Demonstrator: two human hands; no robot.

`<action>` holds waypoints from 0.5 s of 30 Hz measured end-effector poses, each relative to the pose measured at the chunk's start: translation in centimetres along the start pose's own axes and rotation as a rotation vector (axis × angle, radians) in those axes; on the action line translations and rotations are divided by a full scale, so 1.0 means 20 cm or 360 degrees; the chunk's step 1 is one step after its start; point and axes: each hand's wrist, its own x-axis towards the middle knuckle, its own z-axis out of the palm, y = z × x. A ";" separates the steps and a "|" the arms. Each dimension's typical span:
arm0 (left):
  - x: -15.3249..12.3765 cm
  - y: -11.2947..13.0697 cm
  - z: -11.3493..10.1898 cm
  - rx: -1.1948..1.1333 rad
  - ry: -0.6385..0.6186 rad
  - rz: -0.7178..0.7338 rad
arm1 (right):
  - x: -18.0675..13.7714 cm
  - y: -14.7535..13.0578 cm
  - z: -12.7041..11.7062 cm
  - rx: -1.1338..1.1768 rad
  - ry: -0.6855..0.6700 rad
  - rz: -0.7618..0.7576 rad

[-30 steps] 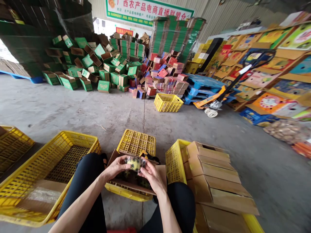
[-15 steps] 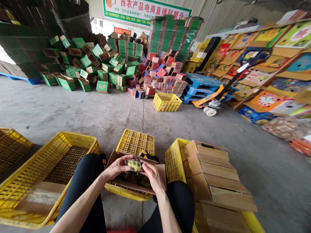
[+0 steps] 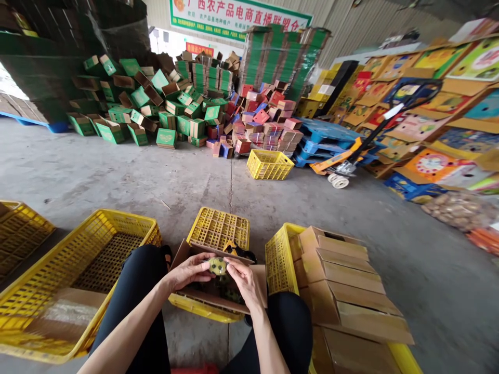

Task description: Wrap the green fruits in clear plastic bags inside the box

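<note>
Over an open cardboard box (image 3: 258, 280) between my knees, both hands hold a small rounded, yellow-green, dark-spotted item (image 3: 217, 266) with a shiny surface; its exact kind is unclear. My left hand (image 3: 192, 271) grips its left end, fingers closed. At the right end the fingers of my right hand (image 3: 242, 278) are closed on it too. Below the hands, more dark spotted items (image 3: 230, 292) lie in the box, partly hidden in shadow. The box rests on a yellow plastic crate (image 3: 218, 228).
On my right, a yellow crate (image 3: 278, 259) holds several closed cardboard boxes (image 3: 351, 283). To my left stands a yellow crate (image 3: 128, 221) with a cardboard piece (image 3: 64, 317) inside. Ahead are another yellow crate (image 3: 270, 165), green boxes (image 3: 166, 137), and a pallet jack (image 3: 351, 156).
The spotted item has turned between my hands, showing a smaller face, and my fingers have drawn slightly closer together. The view has shifted a little.
</note>
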 end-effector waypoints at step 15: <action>0.01 0.00 0.02 0.0044 0.0204 0.0256 | 0.01 0.03 -0.03 0.0061 0.0073 0.0120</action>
